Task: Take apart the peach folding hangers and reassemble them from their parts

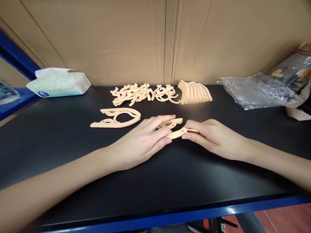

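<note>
Over the middle of the black tabletop, my left hand [145,139] is closed on a peach plastic folding hanger [177,133], its fingers covering much of it. My right hand [211,137] pinches a thin peach piece at the hanger's right end between thumb and bent fingers; most of that piece is hidden. Left of my hands lies another folding hanger [128,111], its two arms folded alongside each other. Behind them are a loose pile of small curved pieces [132,94], some thin hook pieces [166,92] and a row of curved hanger arms [194,92].
A tissue pack [59,84] stands at the back left. Crumpled clear plastic bags [257,90] lie at the back right. Cardboard [121,38] walls off the rear, and a blue frame edge [170,223] runs along the front of the black table [145,194].
</note>
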The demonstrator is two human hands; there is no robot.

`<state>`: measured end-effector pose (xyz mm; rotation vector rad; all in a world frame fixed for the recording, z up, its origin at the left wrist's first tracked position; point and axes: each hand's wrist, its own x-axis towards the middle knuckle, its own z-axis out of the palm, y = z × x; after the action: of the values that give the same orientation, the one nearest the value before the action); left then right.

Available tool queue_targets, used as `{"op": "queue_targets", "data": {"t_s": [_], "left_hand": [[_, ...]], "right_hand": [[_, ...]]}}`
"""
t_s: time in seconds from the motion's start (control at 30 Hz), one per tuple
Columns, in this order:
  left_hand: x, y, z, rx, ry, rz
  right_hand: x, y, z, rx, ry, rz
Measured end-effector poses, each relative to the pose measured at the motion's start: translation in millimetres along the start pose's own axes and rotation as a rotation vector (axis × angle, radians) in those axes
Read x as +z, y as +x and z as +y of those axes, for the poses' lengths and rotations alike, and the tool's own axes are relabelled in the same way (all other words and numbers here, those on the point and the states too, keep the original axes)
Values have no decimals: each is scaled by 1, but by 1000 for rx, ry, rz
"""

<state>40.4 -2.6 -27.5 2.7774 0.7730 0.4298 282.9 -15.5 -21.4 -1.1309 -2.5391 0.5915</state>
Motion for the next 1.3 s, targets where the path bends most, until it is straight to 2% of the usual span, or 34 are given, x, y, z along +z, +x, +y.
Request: {"op": "queue_targets", "data": {"t_s": [0.27,0.47,0.63,0.77,1.0,1.3], "left_hand": [[-2,3,-2,-25,0,-22],[-1,4,0,-32,-28,4],[-3,4,1,-79,-81,0],[-5,3,1,-150,-129,30],[-6,2,-1,-182,-234,22],[-5,1,-1,-46,-161,35]], "right_hand": [[1,-2,-3,10,-60,14],[2,-1,-4,11,0,70],[3,-2,-4,-90,66,84],[2,-4,-3,-112,32,102],[-1,-6,-6,-137,-11,33],[1,-7,0,-153,12,112]]}}
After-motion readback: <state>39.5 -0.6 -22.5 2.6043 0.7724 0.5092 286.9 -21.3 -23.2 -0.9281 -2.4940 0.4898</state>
